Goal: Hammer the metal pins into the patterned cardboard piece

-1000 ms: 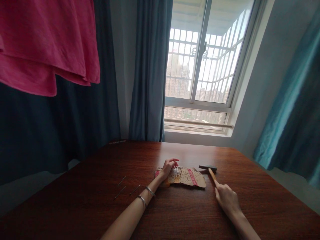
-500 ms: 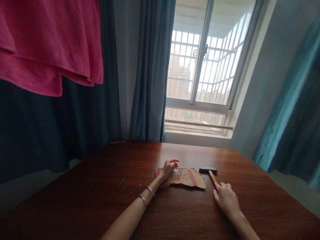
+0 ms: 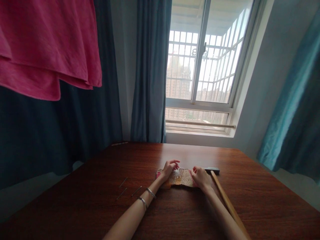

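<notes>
While two hands point(image 3: 169, 168) point(image 3: 200, 177) touch one card point(image 3: 180, 179), seemingly three nails point(image 3: 121, 193) lie left.

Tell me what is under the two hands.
Both the left hand and right hand rest on a dotted cardboard piece with nails standing in it. Its ends are covered by the hands.

Pink cloth point(image 3: 47, 50), blue curtains point(image 3: 150, 73), window point(image 3: 200, 66)

Daylight through a barred window point(image 3: 200, 66) flanked by blue curtains point(image 3: 150, 66); a pink cloth point(image 3: 45, 43), perhaps a garment, hangs high beside the wooden tabletop point(image 3: 100, 200)
</notes>
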`<state>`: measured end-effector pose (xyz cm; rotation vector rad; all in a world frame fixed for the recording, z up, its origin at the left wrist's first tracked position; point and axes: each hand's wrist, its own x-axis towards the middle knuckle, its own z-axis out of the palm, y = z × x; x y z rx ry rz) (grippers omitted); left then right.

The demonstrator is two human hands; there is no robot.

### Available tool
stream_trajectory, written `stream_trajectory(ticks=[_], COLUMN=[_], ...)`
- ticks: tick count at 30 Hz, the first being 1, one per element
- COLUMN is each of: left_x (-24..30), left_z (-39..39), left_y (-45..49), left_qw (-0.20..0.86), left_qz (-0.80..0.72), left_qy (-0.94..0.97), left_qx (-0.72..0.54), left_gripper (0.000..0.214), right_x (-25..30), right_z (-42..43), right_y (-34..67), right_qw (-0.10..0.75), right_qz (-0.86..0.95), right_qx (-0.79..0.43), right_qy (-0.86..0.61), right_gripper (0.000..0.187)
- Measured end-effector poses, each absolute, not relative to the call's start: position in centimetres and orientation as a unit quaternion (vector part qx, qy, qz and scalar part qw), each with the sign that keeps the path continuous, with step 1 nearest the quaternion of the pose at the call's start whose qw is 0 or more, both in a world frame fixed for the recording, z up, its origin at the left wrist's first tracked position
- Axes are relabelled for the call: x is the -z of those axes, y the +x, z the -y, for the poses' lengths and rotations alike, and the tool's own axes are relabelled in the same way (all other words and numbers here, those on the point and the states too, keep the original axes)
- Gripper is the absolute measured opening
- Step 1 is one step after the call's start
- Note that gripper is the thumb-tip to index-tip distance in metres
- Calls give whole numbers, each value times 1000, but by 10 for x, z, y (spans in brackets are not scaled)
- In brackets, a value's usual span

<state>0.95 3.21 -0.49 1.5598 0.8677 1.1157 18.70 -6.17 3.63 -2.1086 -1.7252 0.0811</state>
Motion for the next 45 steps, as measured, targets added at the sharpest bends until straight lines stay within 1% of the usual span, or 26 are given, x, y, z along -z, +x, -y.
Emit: stream_trajectory(ticks=[9,13,18,20,23,26,28,30,33,36,41,43,45], left_x=[-3,-4,-10,-25,-60,-95,-107,-108,-93,-74,-60,-58,-54], left_z=[-27,-23,-29,-32,-29,-16,-6,3,17,35,68,76,80], left_y=[10,11,9,3,-15,-45,-71,-98,-135,-159,-172,-172,-171], left_qw=[495,475,427,403,361,281,234,205,178,178,116,93,65], left_qz=[-362,-365,-370,-383,-395,-412,-444,-478,-512,-533,-603,-593,-570], left_qy=[645,653,698,718,743,756,753,758,780,793,784,798,818], left_qx=[-456,-463,-439,-419,-402,-424,-425,-395,-312,-233,-89,-46,-29], left_gripper=[44,41,37,34,30,27,26,25,19,16,16,16,15], right_x=[-1,-3,-11,-12,-10,-8,-10,-13,-16,-12,-4,-1,0], right_z=[60,62,67,68,67,66,67,69,72,73,70,70,70], right_y=[180,180,178,179,181,183,183,184,185,186,185,184,184], right_qw=[216,214,204,206,214,216,219,224,232,246,260,259,263], right_qz=[645,652,656,656,653,648,644,640,636,641,639,635,634], right_qx=[-20,-22,-27,-35,-41,-42,-38,-33,-28,-18,-22,-24,-19], right_qy=[-733,-727,-726,-725,-726,-729,-732,-734,-735,-727,-724,-727,-727], right_gripper=[21,20,25,26,26,28,30,32,32,30,27,27,26])
